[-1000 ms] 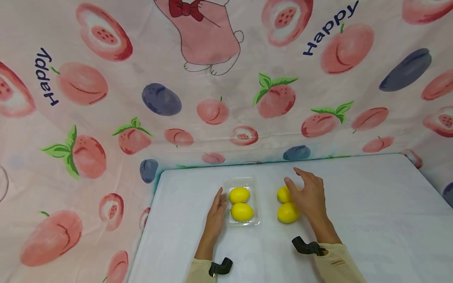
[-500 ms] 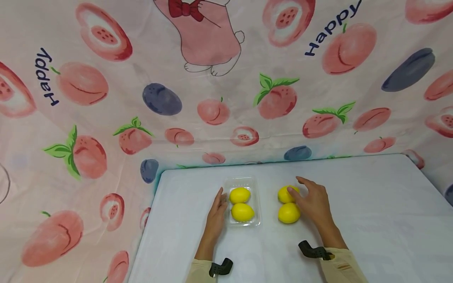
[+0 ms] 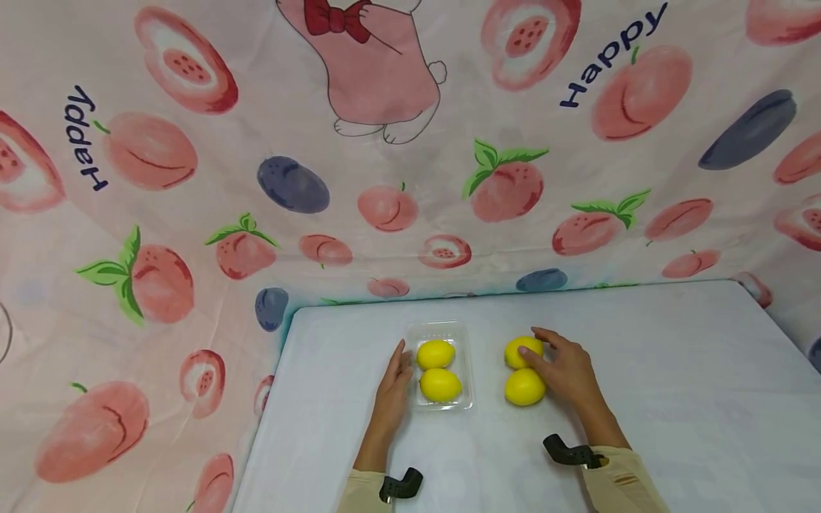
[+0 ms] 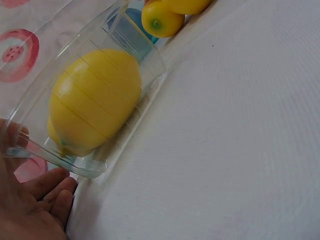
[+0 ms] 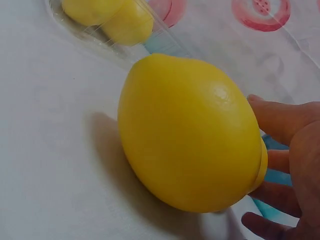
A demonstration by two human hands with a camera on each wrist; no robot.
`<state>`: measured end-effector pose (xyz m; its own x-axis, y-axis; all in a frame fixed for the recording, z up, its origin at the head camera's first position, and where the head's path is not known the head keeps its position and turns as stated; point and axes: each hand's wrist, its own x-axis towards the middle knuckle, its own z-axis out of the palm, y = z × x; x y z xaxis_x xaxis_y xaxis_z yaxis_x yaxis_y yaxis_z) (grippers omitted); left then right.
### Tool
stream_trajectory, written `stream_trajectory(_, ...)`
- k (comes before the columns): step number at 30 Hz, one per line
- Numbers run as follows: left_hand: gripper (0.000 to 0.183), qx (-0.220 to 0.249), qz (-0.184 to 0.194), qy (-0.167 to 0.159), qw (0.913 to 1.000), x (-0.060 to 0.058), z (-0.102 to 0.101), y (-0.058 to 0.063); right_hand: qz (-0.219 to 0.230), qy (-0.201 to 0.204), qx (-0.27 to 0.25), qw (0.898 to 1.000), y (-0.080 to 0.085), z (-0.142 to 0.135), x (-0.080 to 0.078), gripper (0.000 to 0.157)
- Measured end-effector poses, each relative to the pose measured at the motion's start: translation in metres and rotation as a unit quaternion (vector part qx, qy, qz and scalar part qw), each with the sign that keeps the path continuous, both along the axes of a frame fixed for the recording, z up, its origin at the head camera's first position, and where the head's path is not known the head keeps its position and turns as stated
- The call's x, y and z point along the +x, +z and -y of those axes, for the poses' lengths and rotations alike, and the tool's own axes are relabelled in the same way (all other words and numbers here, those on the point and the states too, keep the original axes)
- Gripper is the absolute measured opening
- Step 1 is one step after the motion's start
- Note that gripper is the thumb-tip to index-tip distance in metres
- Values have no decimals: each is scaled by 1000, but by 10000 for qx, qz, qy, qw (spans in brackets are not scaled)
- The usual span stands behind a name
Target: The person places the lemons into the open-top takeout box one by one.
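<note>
In the head view, my left hand (image 3: 393,392) rests along the left side of a clear plastic tray (image 3: 466,385), fingers fairly straight against its wall. Two yellow lemons sit in the tray, a far lemon (image 3: 435,354) and a near lemon (image 3: 440,385). To the right, my right hand (image 3: 567,370) holds the farther of two loose lemons (image 3: 515,352), thumb on its near side and index finger at its far side. The nearer loose lemon (image 5: 185,135) lies just in front on the table and hides most of the held one in the right wrist view.
A white cloth covers the table (image 3: 680,385). Behind and to the left hangs a fruit-printed cloth (image 3: 398,164), meeting the table's back edge. Black wrist mounts (image 3: 401,484) sit at both beige sleeves.
My right hand has come down and drawn slightly right, its thumb and index finger closing about the farther loose lemon. My left hand and the tray stay in place.
</note>
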<state>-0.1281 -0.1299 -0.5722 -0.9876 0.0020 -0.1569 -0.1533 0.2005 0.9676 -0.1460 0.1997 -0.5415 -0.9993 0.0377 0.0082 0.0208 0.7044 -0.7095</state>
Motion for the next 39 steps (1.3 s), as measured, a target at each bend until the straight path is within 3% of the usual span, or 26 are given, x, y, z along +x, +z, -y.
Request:
stream_trajectory(9, 53, -20, 21, 58, 10000, -2, -4, 2, 230, 38, -13, 9997, -3, -1, -8, 73)
stream_trajectory(25, 53, -79, -5, 25, 10000, -2, -2, 1, 533, -139, 128, 9984, -7, -4, -8, 81)
stream_trajectory(39, 53, -80, -87, -41, 9999, 0, 0, -1, 158, -44, 254, 9995, -9, -6, -3, 73)
